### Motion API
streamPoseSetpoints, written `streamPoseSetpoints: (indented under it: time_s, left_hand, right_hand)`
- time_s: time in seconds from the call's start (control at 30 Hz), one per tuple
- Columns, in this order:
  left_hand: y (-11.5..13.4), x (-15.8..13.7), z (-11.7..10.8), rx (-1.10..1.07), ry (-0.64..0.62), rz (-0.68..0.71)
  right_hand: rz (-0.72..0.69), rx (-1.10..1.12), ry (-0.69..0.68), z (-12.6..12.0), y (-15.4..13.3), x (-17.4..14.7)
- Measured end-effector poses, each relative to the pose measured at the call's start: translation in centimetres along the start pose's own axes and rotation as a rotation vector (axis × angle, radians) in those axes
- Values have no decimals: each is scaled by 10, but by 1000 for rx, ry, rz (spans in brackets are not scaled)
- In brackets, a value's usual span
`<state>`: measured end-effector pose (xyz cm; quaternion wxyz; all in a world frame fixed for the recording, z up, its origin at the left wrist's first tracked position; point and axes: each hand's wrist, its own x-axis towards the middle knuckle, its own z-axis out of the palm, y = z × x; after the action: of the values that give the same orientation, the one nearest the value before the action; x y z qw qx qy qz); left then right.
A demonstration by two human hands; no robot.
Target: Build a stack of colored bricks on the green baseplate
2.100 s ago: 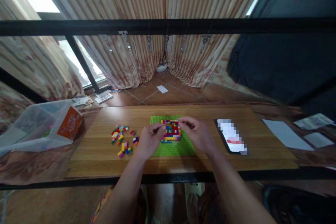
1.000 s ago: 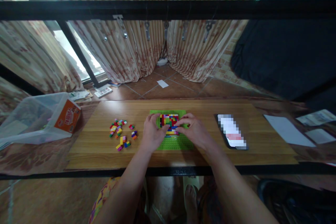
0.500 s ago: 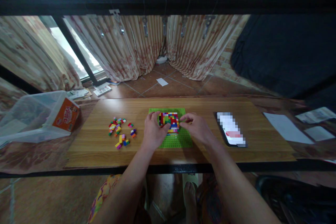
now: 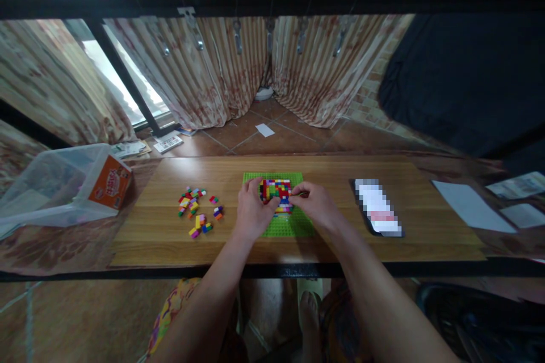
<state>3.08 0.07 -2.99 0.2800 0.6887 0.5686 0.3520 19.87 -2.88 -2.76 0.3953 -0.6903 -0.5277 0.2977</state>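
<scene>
Since the brick model seems light and stiff, its sides suit holding, where the left hand clasps, though whether the right hand pinches anything I cannot tell.

Curtains: striped, hanging to the floor — I see brown tiles.
Window: bright daylight, far left.
Wall: pale brick, on my right.
Table: wood top, dark edge.
</scene>
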Motion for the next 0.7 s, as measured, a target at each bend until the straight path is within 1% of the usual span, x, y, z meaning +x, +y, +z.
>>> streamPoseSetpoints:
  time_s: [0.27,0.47,0.7]
  left_hand:
    - [1,1,3,-55,-39,-75]
    - [-6,0,10,-206,-19,-93]
    - [-3,-3,10,-244,-19,-127]
  right_hand:
    - [51,112,-11,4,-1,1]
    - [40,125,-23,7,6,2]
    - [47,121,-34,5,2,2]
